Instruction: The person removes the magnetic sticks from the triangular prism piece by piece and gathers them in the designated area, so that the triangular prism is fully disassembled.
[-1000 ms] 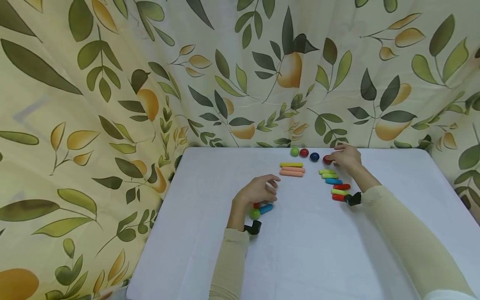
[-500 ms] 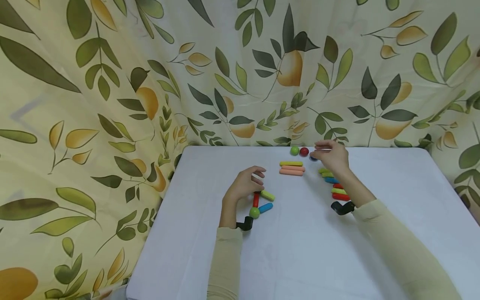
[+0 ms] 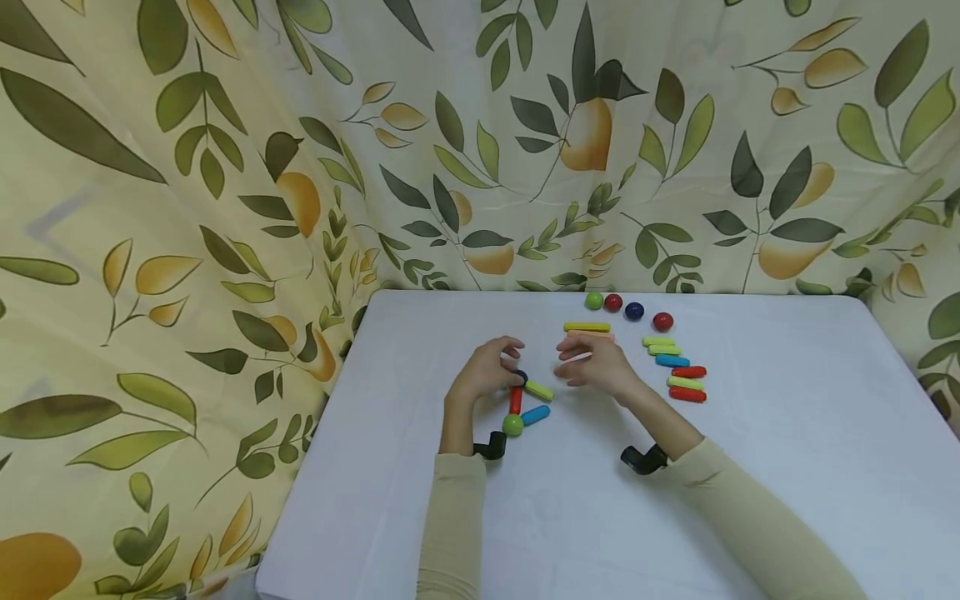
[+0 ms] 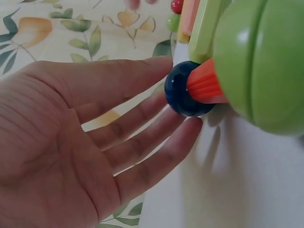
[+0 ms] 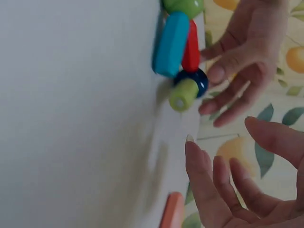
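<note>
In the head view, my left hand is at a small toy build, its thumb by the dark blue ball. Its fingers are fairly straight and spread; whether they touch the ball is unclear. A red stick joins this ball to a green ball. From the blue ball sticks out a yellow-green stick, and a blue stick angles off the green ball. My right hand hovers to the right of the build, fingers apart, holding nothing; in the right wrist view its fingertips are clear of the build.
At the table's far edge sit a green ball, a red ball, a dark blue ball and another red ball. A yellow stick and salmon sticks lie behind my right hand. Several coloured sticks form a column farther right.
My right hand has left the red ball at the back and come left and nearer, empty. My left hand has shifted slightly left, uncovering the yellow-green stick and the dark blue ball.
</note>
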